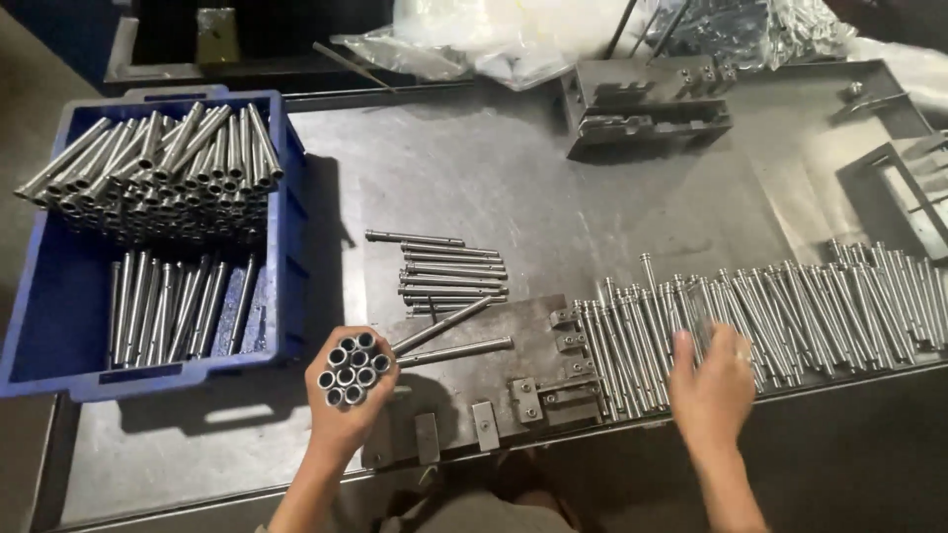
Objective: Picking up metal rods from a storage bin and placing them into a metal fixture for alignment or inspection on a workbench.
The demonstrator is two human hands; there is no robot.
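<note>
Nearest the camera, the left hand (348,400) is curled tight around a bundle of metal tubes (353,371), held upright so their open ends face up; the fingers wrap the bundle fully and hide everything below the tube mouths. To the right, the right hand (713,380) lies palm down with its fingers spread loosely, resting on the near end of a long row of metal pins (790,311). It is blurred, so whether any pin is pinched between the fingers cannot be told. Both forearms are cut off by the near edge of the view.

Between the hands a flat metal jig plate (494,380) with small clamps sits on the grey metal table (513,178). Two loose rods (449,339) lie across the plate's left part, just beside the bundle of tubes. A little farther, a short stack of rods (449,276) lies side by side on the table.

At the left, a blue plastic crate (286,266) holds a heap of tubes at its far end and a flat layer at its near end. At the far side stand a metal fixture block (647,114) and clear plastic bags (464,44), whose contents are hard to make out. A frame (904,192) at the far right is cut off by the edge.
</note>
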